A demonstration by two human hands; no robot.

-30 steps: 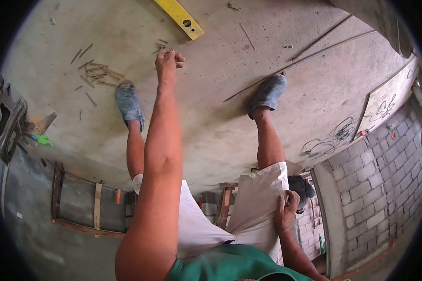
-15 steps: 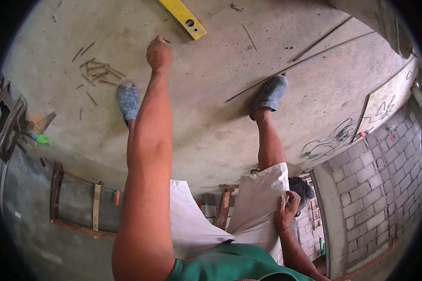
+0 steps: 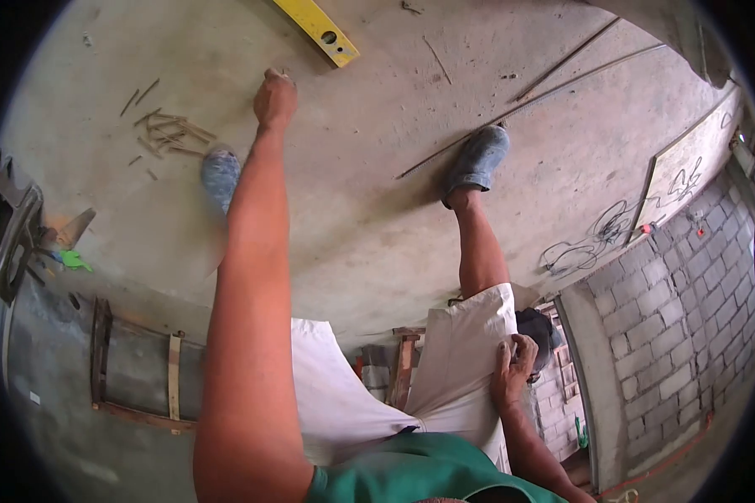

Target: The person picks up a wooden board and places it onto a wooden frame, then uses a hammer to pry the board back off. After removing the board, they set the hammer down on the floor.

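Note:
My left arm reaches out over the concrete floor, and my left hand (image 3: 275,102) is closed, its fingers curled near the end of a yellow spirit level (image 3: 315,29). What the fingers hold, if anything, I cannot make out. To the left of that hand lies a loose pile of thin brown sticks (image 3: 172,134). My right hand (image 3: 513,369) rests on the right leg of my pale shorts (image 3: 461,352), thumb and fingers apart and bent over the cloth. Blue-grey shoes (image 3: 481,158) cover both feet, which stand apart on the floor.
Two long thin rods (image 3: 545,99) lie by my right shoe. A tangled cord (image 3: 591,247) is near a leaning board (image 3: 688,159) and a block wall (image 3: 663,335) at right. At left are a dark chair-like object (image 3: 13,226), a green item (image 3: 74,261) and a wooden frame (image 3: 101,360).
The whole view has shifted slightly, so the level, sticks and left hand all appear a little further left. My right hand stays on my thigh.

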